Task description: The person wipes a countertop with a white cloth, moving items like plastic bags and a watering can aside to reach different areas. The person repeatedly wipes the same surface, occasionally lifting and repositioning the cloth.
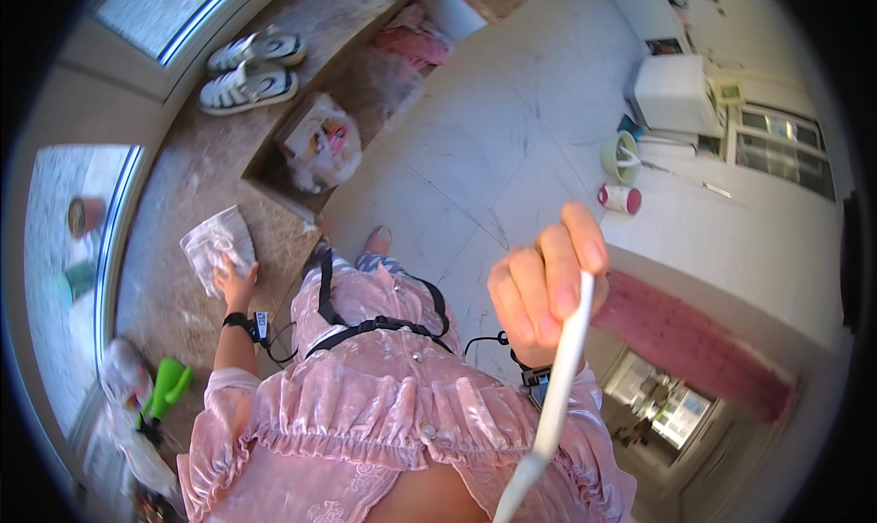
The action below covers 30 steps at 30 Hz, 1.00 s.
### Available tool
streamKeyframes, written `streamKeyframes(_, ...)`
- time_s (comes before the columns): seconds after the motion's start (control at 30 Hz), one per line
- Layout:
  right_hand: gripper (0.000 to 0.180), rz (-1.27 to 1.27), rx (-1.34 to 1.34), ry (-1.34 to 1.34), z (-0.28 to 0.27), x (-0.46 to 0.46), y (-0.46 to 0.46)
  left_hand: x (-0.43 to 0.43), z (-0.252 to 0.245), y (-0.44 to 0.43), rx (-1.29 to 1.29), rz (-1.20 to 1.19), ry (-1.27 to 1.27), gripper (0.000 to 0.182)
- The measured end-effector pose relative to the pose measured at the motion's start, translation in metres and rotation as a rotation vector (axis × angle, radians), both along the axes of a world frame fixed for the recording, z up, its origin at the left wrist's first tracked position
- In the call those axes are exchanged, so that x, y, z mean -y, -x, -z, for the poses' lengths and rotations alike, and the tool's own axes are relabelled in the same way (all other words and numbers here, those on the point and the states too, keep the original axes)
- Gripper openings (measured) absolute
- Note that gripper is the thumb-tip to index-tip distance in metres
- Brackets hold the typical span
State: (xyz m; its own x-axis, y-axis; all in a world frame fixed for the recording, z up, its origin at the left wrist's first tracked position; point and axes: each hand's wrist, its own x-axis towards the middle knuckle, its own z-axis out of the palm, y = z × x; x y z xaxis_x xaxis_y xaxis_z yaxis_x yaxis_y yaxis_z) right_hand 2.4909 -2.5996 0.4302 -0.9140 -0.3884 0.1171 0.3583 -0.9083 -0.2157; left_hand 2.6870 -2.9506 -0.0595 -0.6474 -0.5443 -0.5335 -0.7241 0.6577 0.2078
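Note:
My left hand (pixel 235 281) rests on a folded whitish cloth (pixel 218 243), which lies on the brown stone windowsill (pixel 168 262). Whether its fingers pinch the cloth or only press on it is not plain. Raised close to the camera, my right hand (pixel 548 283) is closed round a white stick-like handle (pixel 572 358). The handle slants down past my chest, and its lower end runs out at the picture's bottom edge. Both wrists wear black straps with small devices.
Sandals (pixel 250 88) stand on the sill. Beside it, a recess holds a plastic bag (pixel 325 146) and pink cloth (pixel 414 36). A green plastic object (pixel 164 388) and more bags are at lower left. Across the tiled floor (pixel 466 160) are a green bucket (pixel 618 158) and a red-and-white container (pixel 620 199).

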Motion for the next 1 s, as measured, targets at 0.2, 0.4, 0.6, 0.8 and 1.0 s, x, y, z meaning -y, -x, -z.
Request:
streamKeyframes(0.2, 0.012, -0.241, -0.045, -0.131, 0.006, -0.007, 0.008, -0.047, -0.011, -0.058, -0.02, -0.138, 0.003, 0.099)
streamKeyframes(0.4, 0.009, -0.443, -0.179, -0.217, 0.002, 0.0, 0.017, -0.081, -0.01, -0.105, 0.096, -0.244, 0.035, 0.098)
streamKeyframes(0.6, 0.016, -0.468, -0.113, -0.17, 0.016, 0.009, 0.021, -0.1, -0.015, -0.069, -0.087, -0.185, 0.171, 0.095)
streamKeyframes(0.8, 0.019, -0.514, -0.011, -0.175, 0.032, 0.022, 0.019, -0.111, -0.031, 0.029, -0.312, -0.135, 0.175, 0.078)
streamKeyframes(1.0, 0.02, -0.484, -0.011, -0.278, 0.034, 0.031, 0.02, -0.104, -0.012, 0.098, -0.466, -0.24, 0.09, 0.057)
